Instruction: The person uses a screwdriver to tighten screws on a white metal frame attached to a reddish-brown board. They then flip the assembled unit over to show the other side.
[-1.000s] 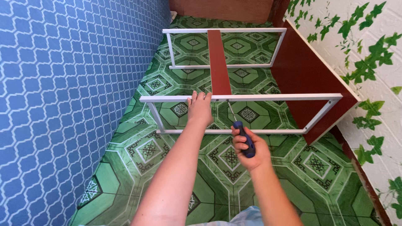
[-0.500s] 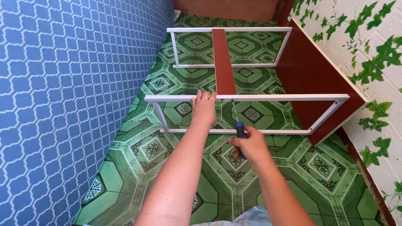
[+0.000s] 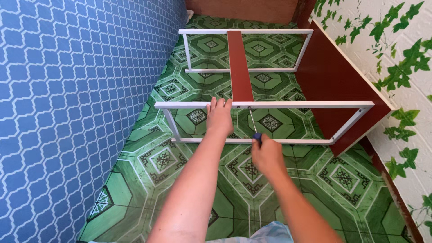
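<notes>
A table lies on its side on the floor, its dark red top (image 3: 335, 85) standing on edge at the right and two white metal leg frames reaching left. My left hand (image 3: 218, 118) grips the upper bar of the near white frame (image 3: 310, 104), where a dark red crossboard (image 3: 239, 67) meets it. My right hand (image 3: 266, 155) is closed around the dark blue handle of a screwdriver (image 3: 254, 129). The thin shaft points up and away, with its tip at the frame bar beside the crossboard's end. The far white frame (image 3: 270, 31) stands behind.
A blue patterned wall (image 3: 67, 99) runs along the left. A white wall with green leaf decoration (image 3: 396, 63) is at the right. Green patterned floor tiles (image 3: 162, 180) lie under everything. A brown wooden panel (image 3: 243, 9) closes the far end.
My right hand has tipped the screwdriver forward and brought its tip up to the near frame bar. My left hand has stayed on the bar. The view has shifted slightly.
</notes>
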